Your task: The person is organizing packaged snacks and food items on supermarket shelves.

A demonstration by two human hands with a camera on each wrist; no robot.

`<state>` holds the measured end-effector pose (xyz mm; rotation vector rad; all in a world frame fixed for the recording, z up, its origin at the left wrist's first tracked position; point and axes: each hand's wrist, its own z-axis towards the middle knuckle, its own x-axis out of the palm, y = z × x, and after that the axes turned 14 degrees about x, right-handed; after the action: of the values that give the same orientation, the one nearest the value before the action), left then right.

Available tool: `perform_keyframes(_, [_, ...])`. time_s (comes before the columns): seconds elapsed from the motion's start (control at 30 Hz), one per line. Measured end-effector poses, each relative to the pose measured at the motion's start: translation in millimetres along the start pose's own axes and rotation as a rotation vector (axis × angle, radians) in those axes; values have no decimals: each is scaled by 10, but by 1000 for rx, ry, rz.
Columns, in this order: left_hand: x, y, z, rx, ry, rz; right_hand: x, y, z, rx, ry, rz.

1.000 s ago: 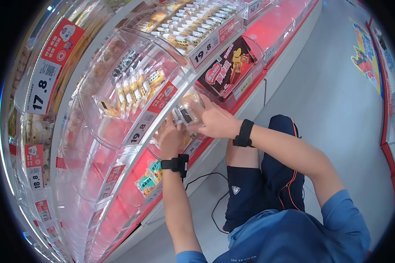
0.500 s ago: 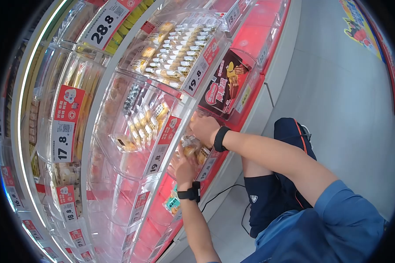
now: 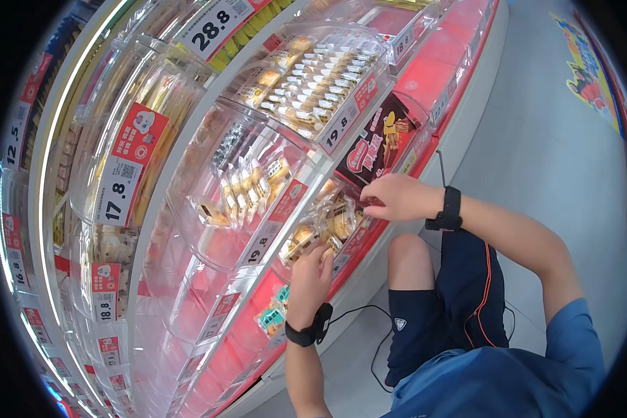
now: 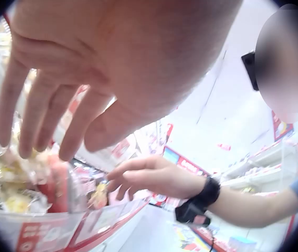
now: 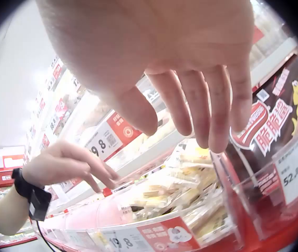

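In the head view, individually wrapped pastries point(image 3: 302, 239) lie in a clear low bin on the bottom shelf. My left hand point(image 3: 310, 284) is over the bin's near end, its fingertips right at the packets. My right hand point(image 3: 399, 197) hovers at the bin's other end, beside a dark snack box point(image 3: 382, 143). In the left wrist view, the fingers point(image 4: 49, 115) hang loosely extended, holding nothing. The right wrist view shows my right fingers point(image 5: 195, 102) also extended and without a packet, above the wrapped pastries point(image 5: 183, 181).
A bin of upright wrapped pastries point(image 3: 247, 188) sits one shelf up, with a fuller bin point(image 3: 310, 83) beyond it. Teal-labelled packets point(image 3: 272, 317) lie in the neighbouring lower bin. Clear bin walls and price tags point(image 3: 256, 244) line the shelf edges. Grey floor point(image 3: 515, 160) runs alongside.
A second ago both hands were close together on a clear packet in the lower bin. They have let go and moved apart, the right rising toward the snack box, leaving the pastries more visible.
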<state>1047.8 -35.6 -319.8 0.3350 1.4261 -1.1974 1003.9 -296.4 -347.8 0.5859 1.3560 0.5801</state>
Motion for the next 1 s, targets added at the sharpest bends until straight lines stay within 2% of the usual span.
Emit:
perform_keyframes(0.1, [-543, -504, 134, 101, -193, 15, -179, 0, 1, 21, -54, 22])
perform_keyframes(0.17, [-933, -551, 380, 221, -301, 7, -271, 17, 61, 20, -33, 68])
perform_keyframes(0.2, [-1104, -379, 554, 135, -313, 2, -310, 9, 84, 11, -50, 59])
perform_keyframes(0.23, [-1267, -186, 710, 87, -302, 127, -349, -25, 94, 3, -71, 50])
perform_keyframes(0.3, [-1540, 338, 1018, -148, -156, 514, -438, -128, 34, -32, -170, 23])
perform_keyframes(0.37, [-1695, 694, 1211, -510, 14, 604, -579, -286, -126, 2, -252, 27])
perform_keyframes(0.47, [-1790, 982, 1326, -729, 22, 624, -878, -584, -626, 53, -346, 111])
perform_keyframes(0.57, [-1719, 1363, 1362, -719, 0, 594, -1018, -1211, -1382, 323, -533, 98])
perform_keyframes(0.6, [-1699, 1327, 1363, -702, -38, 626, -989, -1484, -1687, 384, -608, 122])
perform_keyframes(0.67, [-1611, 1242, 1412, -680, -100, 676, -784, -2135, -2433, 623, -730, 279])
perform_keyframes(0.7, [-1717, 1624, 1463, -607, -155, 284, -680, -2386, -2857, 722, -753, 240])
perform_keyframes(0.73, [-1726, 1433, 1460, -630, -130, 21, -496, -2673, -3318, 768, -808, 264])
perform_keyframes(0.77, [-1650, 1127, 1431, -628, -68, 103, -326, -2827, -3752, 886, -833, 272])
perform_keyframes(0.8, [-1615, 1268, 1453, -511, 30, 169, -128, -2977, -4181, 972, -851, 299])
perform_keyframes(0.87, [-1472, 1414, 1507, -542, -47, 172, 340, -3152, -4963, 1166, -889, 266])
perform_keyframes(1.0, [-1410, 1000, 1559, -638, 82, 173, 1205, -3114, -5901, 1456, -909, 401])
